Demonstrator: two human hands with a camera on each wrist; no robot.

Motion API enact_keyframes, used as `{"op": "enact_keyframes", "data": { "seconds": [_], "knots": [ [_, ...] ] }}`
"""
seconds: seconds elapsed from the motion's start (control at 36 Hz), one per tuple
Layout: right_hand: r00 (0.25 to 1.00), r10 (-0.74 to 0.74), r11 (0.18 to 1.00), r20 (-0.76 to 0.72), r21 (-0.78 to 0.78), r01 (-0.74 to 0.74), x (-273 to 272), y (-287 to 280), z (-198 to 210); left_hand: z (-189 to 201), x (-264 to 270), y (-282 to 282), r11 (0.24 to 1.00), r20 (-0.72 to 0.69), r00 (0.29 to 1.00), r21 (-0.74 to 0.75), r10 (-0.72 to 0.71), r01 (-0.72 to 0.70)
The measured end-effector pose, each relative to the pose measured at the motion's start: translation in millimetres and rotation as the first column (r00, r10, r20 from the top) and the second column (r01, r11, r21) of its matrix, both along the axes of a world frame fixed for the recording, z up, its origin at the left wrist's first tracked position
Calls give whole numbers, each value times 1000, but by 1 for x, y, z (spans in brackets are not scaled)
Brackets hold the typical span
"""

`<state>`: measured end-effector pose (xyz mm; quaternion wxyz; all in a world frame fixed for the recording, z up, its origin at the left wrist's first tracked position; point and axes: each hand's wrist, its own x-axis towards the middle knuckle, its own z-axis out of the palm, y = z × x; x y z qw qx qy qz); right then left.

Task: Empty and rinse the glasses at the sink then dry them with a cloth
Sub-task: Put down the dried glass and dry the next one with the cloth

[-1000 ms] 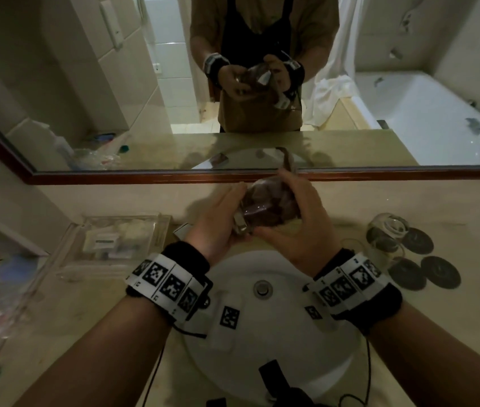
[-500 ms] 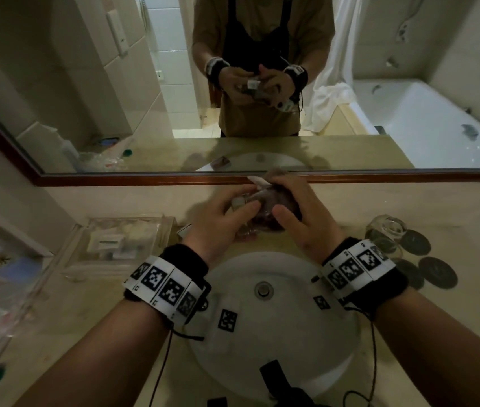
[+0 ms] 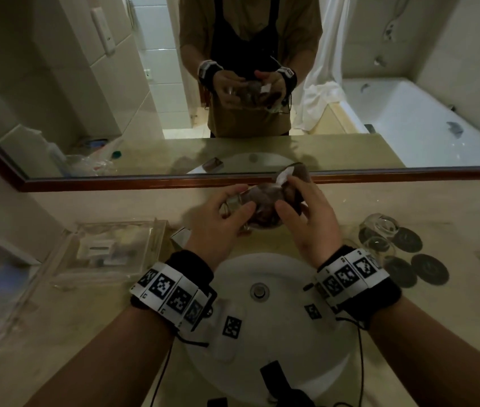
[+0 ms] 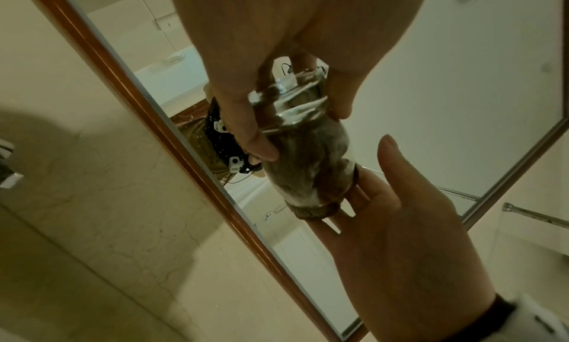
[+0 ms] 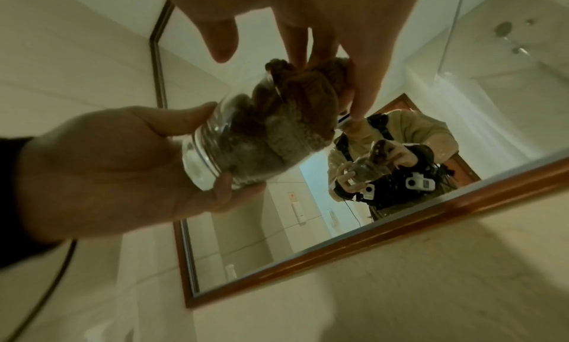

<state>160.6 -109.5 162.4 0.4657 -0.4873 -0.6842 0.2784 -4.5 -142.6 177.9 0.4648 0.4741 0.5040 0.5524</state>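
Over the back of the white sink [image 3: 285, 342] I hold a clear glass [image 3: 234, 205] lying on its side. My left hand [image 3: 227, 221] grips its thick base, seen close in the left wrist view as the glass [image 4: 292, 111]. A brown cloth [image 3: 265, 201] with a white tag is stuffed into the glass; the cloth [image 5: 295, 121] bulges out of the mouth. My right hand [image 3: 306, 218] grips that outer end, fingers [image 5: 307, 45] pushed into the folds, thumb apart from them.
Two more clear glasses [image 3: 379, 227] stand on the counter to the right among several dark round coasters [image 3: 429, 270]. A clear plastic tray [image 3: 109, 251] with small packets lies to the left. The wood-framed mirror [image 3: 145, 182] runs just behind my hands.
Both hands lifted the glass and carried it toward the mirror. The cloth turned inside the glass, and its white tag went from the left side to the upper right.
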Motion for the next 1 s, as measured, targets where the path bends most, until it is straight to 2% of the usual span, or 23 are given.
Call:
{"op": "enact_keyframes", "data": {
  "seconds": [0.11,0.28,0.39,0.44,0.5,0.56,0.64,0.69,0.75,0.86,1.0],
  "knots": [
    [984,55,995,-171,-78,-69,2,1,4,-2,4,3,1000,8,1000,-9,-24,24],
    [973,97,981,-208,-146,-129,-5,0,2,-2,3,8,998,-53,997,24,-53,55],
    [970,126,980,-208,-129,-155,-11,-2,-1,-1,0,8,998,-6,998,-13,-57,57],
    [975,125,986,-186,-90,-144,-11,-1,1,-1,-1,8,996,58,997,-71,-46,51],
    [975,131,989,-178,-50,-142,-11,1,4,-1,-1,10,984,216,976,-170,-23,61],
    [983,127,992,-133,0,-128,-13,4,4,1,0,13,960,382,924,-252,-14,118],
    [992,104,993,-71,62,-100,-15,6,-1,1,3,15,912,439,898,-349,-43,215],
    [995,101,990,-21,96,-99,-15,4,-4,-1,4,16,894,435,900,-388,-36,223],
    [993,116,986,2,117,-115,-14,2,-2,-1,5,16,908,382,924,-378,-23,179],
    [980,184,971,80,141,-194,-11,2,-2,4,5,14,967,226,974,-252,18,40],
    [981,184,982,-59,56,-181,-15,10,-1,4,9,12,996,99,994,-70,-44,51]
  ]
}}
